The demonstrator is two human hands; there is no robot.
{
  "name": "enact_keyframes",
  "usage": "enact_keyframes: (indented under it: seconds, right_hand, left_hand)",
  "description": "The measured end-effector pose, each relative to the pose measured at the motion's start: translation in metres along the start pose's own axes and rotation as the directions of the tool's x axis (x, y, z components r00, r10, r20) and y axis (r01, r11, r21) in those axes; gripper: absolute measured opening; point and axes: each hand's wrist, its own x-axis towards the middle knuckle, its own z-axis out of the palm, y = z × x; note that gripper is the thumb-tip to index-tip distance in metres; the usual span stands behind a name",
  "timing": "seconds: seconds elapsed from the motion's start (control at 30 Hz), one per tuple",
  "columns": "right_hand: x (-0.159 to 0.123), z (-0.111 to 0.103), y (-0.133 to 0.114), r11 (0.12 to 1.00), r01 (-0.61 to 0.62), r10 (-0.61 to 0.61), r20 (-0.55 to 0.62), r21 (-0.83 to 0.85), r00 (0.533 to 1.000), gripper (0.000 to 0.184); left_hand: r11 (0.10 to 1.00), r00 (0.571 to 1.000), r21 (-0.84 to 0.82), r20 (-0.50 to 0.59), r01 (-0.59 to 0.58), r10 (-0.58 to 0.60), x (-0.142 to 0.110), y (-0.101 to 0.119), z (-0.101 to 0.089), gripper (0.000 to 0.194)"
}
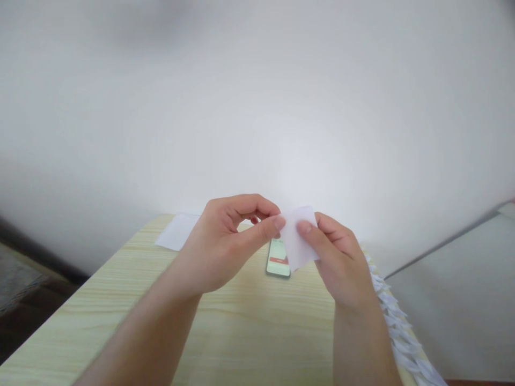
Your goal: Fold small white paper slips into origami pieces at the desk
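A small piece of white paper (298, 244), looking folded, is held up above the table between my two hands. My left hand (225, 241) pinches its upper left corner between thumb and fingertips. My right hand (338, 257) grips the right side, thumb flat on the front and fingers behind it, out of sight. Beneath and behind the paper lies a phone (277, 262) with a lit screen, its upper part covered by my hand and the paper.
White paper (176, 231) lies at the table's far left, partly behind my left hand. Several folded white paper pieces (396, 316) line the right edge of the light wood table (249, 327). A white wall (257, 107) rises directly behind the table.
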Motion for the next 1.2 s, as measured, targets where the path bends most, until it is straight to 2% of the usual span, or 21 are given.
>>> enact_keyframes:
  seconds: [0.33,0.47,0.67,0.87,1.2]
  right_hand:
    - [0.001,-0.001,-0.002,0.984,0.012,-0.019,-0.037,-0.178,0.999,0.028]
    - [0.002,-0.001,-0.001,0.983,0.015,-0.023,-0.041,-0.184,0.999,0.029]
    - [0.001,0.000,0.003,0.995,-0.025,0.013,-0.121,-0.099,0.993,0.040]
    - [0.003,0.000,0.003,0.993,0.030,-0.045,-0.133,-0.118,0.990,0.040]
    - [0.003,0.000,0.002,0.964,0.080,-0.127,-0.177,-0.255,0.976,0.037]
  left_hand:
    - [1.000,1.000,-0.006,0.007,0.015,-0.015,0.003,-0.004,0.001,0.015]
    - [1.000,1.000,-0.024,0.004,0.019,-0.019,0.003,-0.007,0.001,0.012]
    - [1.000,1.000,-0.004,-0.009,0.012,-0.012,0.004,-0.009,0.002,0.011]
    - [0.999,0.999,-0.002,0.018,0.032,-0.032,0.003,-0.010,0.001,0.009]
    - [0.999,0.998,-0.013,0.048,0.047,-0.046,0.004,-0.011,0.001,0.007]
